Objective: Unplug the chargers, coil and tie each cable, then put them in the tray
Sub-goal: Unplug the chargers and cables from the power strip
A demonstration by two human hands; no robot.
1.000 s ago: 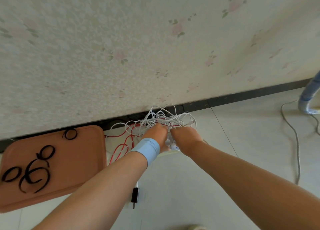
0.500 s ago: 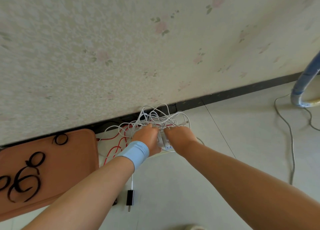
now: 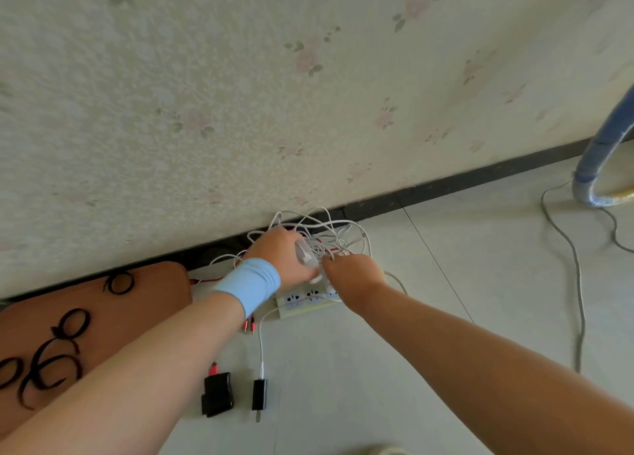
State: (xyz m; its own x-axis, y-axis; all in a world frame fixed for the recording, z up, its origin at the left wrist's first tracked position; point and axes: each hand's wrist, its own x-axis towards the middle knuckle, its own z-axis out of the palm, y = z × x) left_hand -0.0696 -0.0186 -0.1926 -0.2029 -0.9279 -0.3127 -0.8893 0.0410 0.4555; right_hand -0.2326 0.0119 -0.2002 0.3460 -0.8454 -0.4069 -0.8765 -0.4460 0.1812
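- White cables (image 3: 343,235) lie tangled on the floor tiles (image 3: 394,369) against the dark skirting (image 3: 446,185), over the far end of a white power strip (image 3: 302,302).
- Just above the strip, the left hand (image 3: 278,259), which wears a pale blue wristband (image 3: 250,285), curls its fingers round a white charger (image 3: 303,254).
- Touching it, the right hand (image 3: 355,276) bends its fingers down into the cables; what they pinch, if anything, I cannot tell.
- Nearer the person, a chunky black charger (image 3: 218,394) and a slim black charger (image 3: 259,394) lie side by side on the tiles, prongs out of the strip.
- At the left, the orange-brown tray (image 3: 154,290) holds black loop ties (image 3: 70,321).
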